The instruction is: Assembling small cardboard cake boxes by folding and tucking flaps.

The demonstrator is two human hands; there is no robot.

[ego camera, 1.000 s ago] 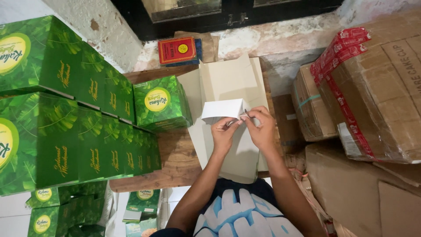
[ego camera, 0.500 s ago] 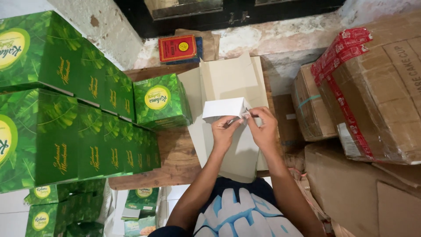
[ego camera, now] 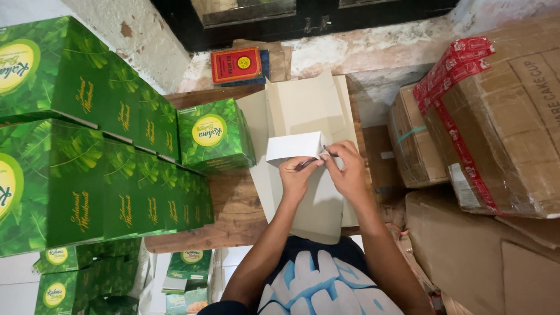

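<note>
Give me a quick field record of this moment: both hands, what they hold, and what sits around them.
left hand: fingers pinch the near edge of the white folded card
right hand: fingers grip the card's right end
under the card: flat grey board sheets on the wooden table
left side: single green box beside stacked green boxes
far edge: red box
right side: brown cartons

Paper, card and worn wood

Matt white card flap; dull grey-beige flat card sheets; glossy printed green boxes; rough brown cartons; grainy wooden surface.
</note>
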